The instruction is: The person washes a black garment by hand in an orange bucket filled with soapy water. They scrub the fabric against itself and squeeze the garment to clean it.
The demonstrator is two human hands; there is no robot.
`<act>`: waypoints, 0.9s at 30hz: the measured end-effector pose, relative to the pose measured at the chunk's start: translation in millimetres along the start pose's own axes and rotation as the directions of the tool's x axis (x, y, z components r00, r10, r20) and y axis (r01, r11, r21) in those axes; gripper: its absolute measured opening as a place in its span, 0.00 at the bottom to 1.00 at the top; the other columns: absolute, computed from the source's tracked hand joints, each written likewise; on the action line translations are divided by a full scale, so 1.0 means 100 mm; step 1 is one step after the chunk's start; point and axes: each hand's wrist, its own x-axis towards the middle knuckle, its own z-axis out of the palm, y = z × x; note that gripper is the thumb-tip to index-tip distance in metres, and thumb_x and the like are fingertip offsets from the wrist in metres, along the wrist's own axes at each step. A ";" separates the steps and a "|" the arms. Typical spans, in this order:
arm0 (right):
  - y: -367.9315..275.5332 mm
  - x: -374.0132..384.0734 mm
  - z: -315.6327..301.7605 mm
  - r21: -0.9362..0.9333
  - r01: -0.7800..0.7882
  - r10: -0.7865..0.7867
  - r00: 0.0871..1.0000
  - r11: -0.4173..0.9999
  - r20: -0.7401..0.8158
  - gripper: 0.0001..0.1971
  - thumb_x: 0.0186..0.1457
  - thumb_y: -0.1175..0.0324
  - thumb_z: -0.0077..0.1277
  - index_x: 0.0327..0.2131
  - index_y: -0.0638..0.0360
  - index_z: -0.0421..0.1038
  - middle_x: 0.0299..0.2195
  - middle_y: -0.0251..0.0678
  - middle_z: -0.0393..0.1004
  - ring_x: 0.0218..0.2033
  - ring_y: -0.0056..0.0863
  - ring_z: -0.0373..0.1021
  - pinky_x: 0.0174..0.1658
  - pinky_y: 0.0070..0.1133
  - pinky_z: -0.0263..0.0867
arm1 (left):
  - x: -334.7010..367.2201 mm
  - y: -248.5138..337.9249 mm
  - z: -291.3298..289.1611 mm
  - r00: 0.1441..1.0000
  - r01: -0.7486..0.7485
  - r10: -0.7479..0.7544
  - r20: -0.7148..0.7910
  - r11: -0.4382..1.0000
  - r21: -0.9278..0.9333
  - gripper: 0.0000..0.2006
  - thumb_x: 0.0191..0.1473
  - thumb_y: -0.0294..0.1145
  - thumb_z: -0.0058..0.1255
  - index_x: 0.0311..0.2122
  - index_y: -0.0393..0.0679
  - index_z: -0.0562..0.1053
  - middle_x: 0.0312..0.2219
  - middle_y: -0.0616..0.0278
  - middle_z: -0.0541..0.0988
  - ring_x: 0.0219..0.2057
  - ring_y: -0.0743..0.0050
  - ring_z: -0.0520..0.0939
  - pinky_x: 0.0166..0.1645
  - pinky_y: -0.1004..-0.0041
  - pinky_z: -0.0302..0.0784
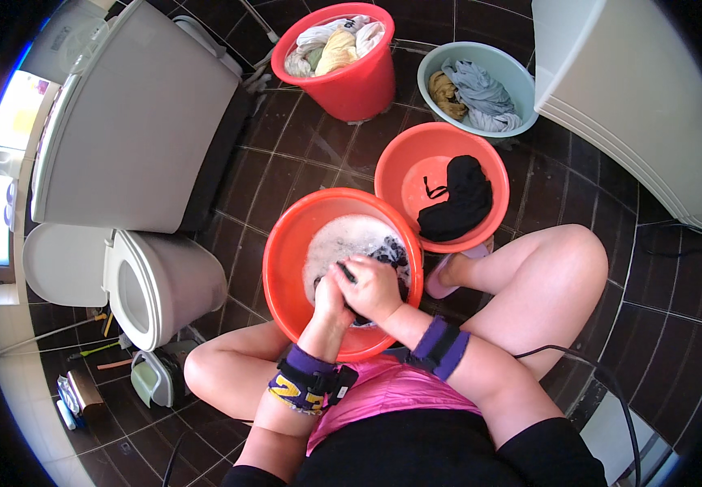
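Note:
An orange-red basin of sudsy water stands between my knees. White foam covers much of the water, and a dark wet garment lies partly in it. My left hand and my right hand are pressed together over the basin, both closed on the dark cloth. A bit of it pokes out between the right hand's fingers; the rest of the grip is hidden. Touching the basin at the far right is a second orange-red basin with a black garment in it.
A red bucket of light-coloured laundry and a pale blue basin of clothes stand farther back. At left are a toilet and a grey washing-machine-like cabinet. A large white appliance stands at right, on dark floor tiles.

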 end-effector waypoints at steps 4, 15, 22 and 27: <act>-0.33 -0.16 -0.03 0.048 0.165 -0.168 0.983 0.985 0.073 0.14 0.51 0.59 0.53 0.18 0.55 0.71 0.20 0.38 0.72 0.21 0.38 0.71 0.27 0.31 0.68 | -0.09 -0.06 -0.29 0.941 -0.243 0.222 0.256 0.968 0.055 0.16 0.59 0.43 0.40 0.43 0.42 0.71 0.34 0.56 0.76 0.36 0.65 0.77 0.45 0.67 0.74; -0.27 -0.02 -0.05 0.045 -0.029 0.028 0.999 0.999 0.025 0.16 0.54 0.58 0.50 0.20 0.60 0.71 0.21 0.46 0.72 0.23 0.46 0.71 0.25 0.35 0.66 | -0.10 0.03 -0.31 0.965 0.114 -0.050 0.256 0.963 -0.243 0.20 0.58 0.49 0.39 0.43 0.42 0.70 0.37 0.57 0.76 0.39 0.62 0.76 0.44 0.61 0.74; 0.34 0.15 -0.14 0.190 -0.300 0.242 0.930 0.935 0.278 0.25 0.47 0.44 0.56 0.33 0.59 0.70 0.27 0.48 0.75 0.31 0.44 0.74 0.32 0.31 0.67 | -0.27 0.45 0.48 0.959 0.193 -0.191 -0.209 0.981 -0.012 0.17 0.55 0.48 0.44 0.33 0.44 0.74 0.31 0.56 0.79 0.34 0.56 0.80 0.45 0.57 0.75; 0.24 0.20 -0.28 0.117 -0.251 0.113 0.740 0.961 0.663 0.25 0.41 0.52 0.63 0.36 0.63 0.72 0.33 0.48 0.76 0.37 0.37 0.74 0.42 0.28 0.67 | -0.20 0.72 0.08 0.992 0.013 -0.009 -0.130 1.000 0.029 0.15 0.56 0.48 0.49 0.35 0.46 0.71 0.32 0.60 0.77 0.35 0.66 0.80 0.44 0.67 0.76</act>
